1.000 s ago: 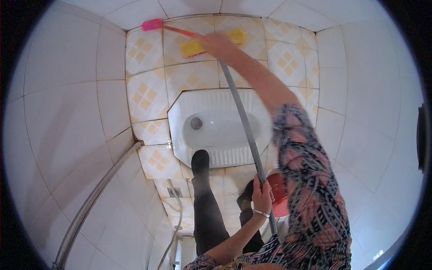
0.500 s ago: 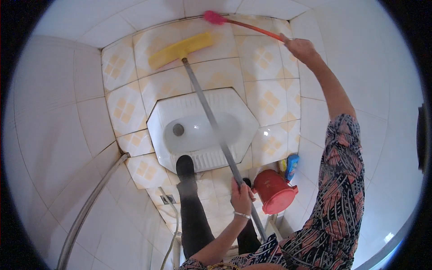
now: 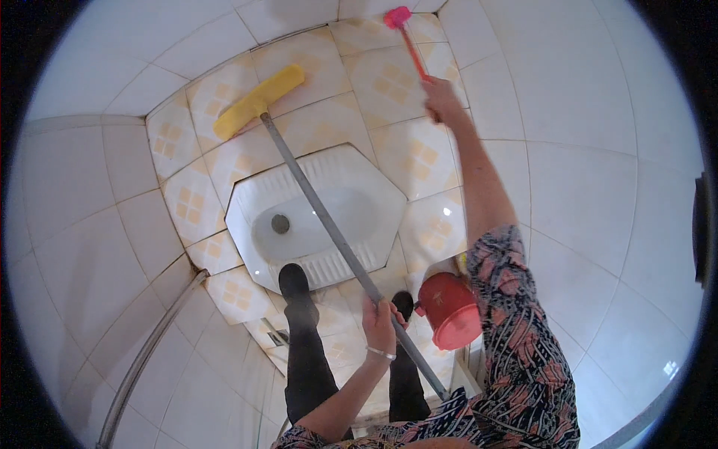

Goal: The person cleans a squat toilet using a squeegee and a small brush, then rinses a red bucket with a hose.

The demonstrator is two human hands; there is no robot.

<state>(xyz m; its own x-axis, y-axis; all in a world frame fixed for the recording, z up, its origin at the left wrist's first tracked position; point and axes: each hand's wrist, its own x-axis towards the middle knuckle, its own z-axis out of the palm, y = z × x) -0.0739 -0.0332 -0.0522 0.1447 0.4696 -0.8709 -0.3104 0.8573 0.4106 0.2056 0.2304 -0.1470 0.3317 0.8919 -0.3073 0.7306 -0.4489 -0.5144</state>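
My left hand (image 3: pixel 381 327) is closed round the grey pole of a floor squeegee or broom (image 3: pixel 323 210). Its wide yellow head (image 3: pixel 259 102) rests on the patterned tiles beyond the squat toilet. My outstretched right hand (image 3: pixel 443 101) grips the orange handle of a toilet brush (image 3: pixel 413 54). The brush's pink head (image 3: pixel 397 17) is at the far right, where the floor meets the back wall. Between my hands and the far wall lies the white squat toilet (image 3: pixel 381 196), with a round dark drain opening at its left.
A red bucket (image 3: pixel 447 310) stands right of my feet, partly hidden by my right sleeve. A metal pipe (image 3: pixel 142 359) runs along the left wall. My dark shoes stand at the toilet's near edge, and a floor drain (image 3: pixel 278 337) is beside my left leg.
The pink brush head has moved right along the back wall toward the corner, and its handle now points more toward me. The view has shifted; my left hand still holds the pole.
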